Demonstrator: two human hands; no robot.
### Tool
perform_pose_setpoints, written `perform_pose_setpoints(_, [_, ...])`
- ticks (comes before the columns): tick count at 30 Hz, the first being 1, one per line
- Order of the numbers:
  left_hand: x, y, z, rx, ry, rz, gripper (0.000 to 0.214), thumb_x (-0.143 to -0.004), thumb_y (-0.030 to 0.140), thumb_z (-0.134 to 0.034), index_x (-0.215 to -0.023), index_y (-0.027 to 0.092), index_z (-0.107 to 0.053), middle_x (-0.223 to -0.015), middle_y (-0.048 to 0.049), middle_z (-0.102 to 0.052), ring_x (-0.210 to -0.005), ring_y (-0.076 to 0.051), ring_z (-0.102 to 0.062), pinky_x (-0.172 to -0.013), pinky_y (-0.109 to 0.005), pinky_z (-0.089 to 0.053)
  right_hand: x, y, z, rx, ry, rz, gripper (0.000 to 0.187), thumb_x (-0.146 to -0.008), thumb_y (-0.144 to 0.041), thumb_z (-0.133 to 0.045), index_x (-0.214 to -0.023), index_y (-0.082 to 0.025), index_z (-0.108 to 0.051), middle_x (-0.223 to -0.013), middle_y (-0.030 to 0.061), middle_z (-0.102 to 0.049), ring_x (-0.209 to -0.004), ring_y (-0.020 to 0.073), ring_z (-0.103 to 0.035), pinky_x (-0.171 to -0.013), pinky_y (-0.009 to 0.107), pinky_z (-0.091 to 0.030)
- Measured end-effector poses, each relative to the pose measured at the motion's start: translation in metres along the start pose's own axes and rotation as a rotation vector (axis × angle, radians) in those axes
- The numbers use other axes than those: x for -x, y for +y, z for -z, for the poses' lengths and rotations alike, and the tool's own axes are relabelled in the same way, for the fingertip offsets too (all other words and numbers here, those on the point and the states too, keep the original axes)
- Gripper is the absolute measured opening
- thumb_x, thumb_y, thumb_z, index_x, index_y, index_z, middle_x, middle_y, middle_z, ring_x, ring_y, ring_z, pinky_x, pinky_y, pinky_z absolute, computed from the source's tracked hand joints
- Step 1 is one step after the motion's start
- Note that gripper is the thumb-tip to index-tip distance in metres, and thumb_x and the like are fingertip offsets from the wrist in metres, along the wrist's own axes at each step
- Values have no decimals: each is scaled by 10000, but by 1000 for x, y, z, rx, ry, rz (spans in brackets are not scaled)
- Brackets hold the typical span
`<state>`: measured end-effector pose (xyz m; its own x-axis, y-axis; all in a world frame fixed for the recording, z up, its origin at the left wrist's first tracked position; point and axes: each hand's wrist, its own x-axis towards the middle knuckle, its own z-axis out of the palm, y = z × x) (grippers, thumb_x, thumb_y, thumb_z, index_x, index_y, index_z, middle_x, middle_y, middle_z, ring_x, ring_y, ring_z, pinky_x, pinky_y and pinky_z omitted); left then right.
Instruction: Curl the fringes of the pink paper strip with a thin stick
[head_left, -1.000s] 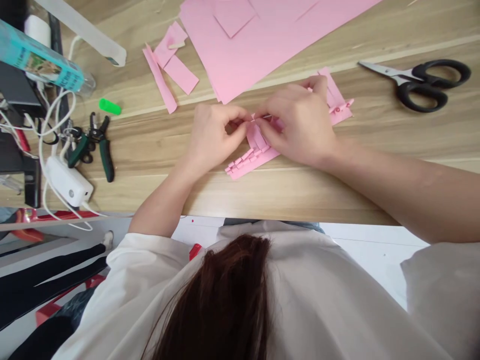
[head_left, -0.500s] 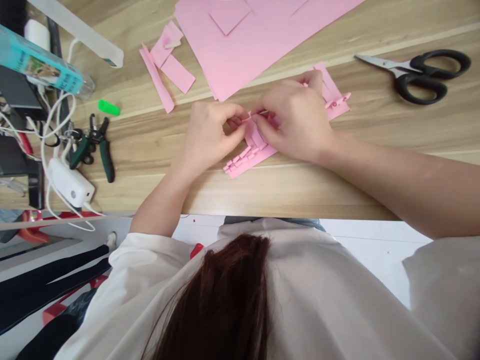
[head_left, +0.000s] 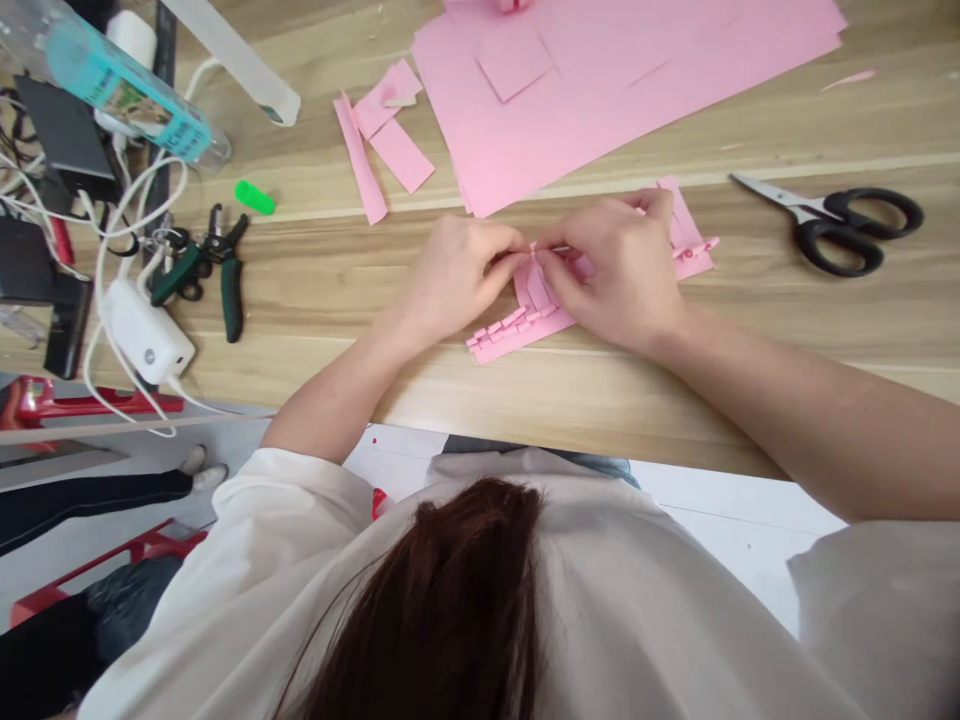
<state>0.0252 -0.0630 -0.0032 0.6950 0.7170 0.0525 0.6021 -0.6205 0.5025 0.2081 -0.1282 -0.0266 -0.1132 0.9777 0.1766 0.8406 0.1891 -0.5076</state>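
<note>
A pink paper piece cut into fringe strips [head_left: 517,330] lies on the wooden table [head_left: 600,390] near its front edge. Several strip ends are curled into small rolls. My left hand [head_left: 457,275] and my right hand [head_left: 615,265] meet above it, both with fingers pinched on one pink strip and what looks like a thin stick at the fingertips. The right hand covers the middle of the paper; its far end [head_left: 694,245] sticks out beyond the knuckles.
A stack of pink sheets [head_left: 600,80] lies at the back, pink offcuts [head_left: 382,130] left of it. Black scissors [head_left: 840,220] rest at the right. Green pliers [head_left: 214,265], a green cap [head_left: 255,197], a white charger [head_left: 146,335], cables and a bottle [head_left: 127,85] crowd the left.
The view has shifted, so everything sits further right and lower in the picture. Both hands stay pinched on the strip, with fingertips drawn closer together.
</note>
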Motion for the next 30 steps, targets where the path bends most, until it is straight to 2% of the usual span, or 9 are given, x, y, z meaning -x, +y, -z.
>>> perform_pose_setpoints(6, [1,1,0,34,13,10,197,-908,288,-571,-878,240,-760,-872,-47,-775,-843,-227,-711,-815,-362,-554,1,1,-1,-14,18,18,268,-977,-333,-419,-967,-306,-685,-993,50,-756,-1025,320,-652,-948,561,-357])
perform_pose_setpoints(18, [0,3,2,10,-7,-25,212,-912,269,-552,-839,235,-748,-876,-67,-762,-854,-235,-701,-808,-380,-541,1,2,-5,-39,69,25,217,-958,-349,-455,-898,-300,-658,-920,38,-750,-976,294,-643,-987,545,-313])
perform_pose_setpoints(23, [1,4,1,14,-2,-5,235,-930,307,-539,-812,235,-730,-821,-66,-748,-842,-238,-697,-832,-386,-538,1,1,-2,-27,35,20,223,-947,-316,-443,-920,-312,-665,-939,31,-745,-1009,309,-654,-987,556,-317])
perform_pose_setpoints(30, [1,2,-1,47,11,4,201,-907,303,-568,-827,226,-736,-865,-58,-766,-853,-228,-702,-829,-366,-550,1,2,-3,-40,23,14,263,-977,-393,-413,-930,-330,-665,-945,37,-752,-1025,314,-629,-982,556,-294])
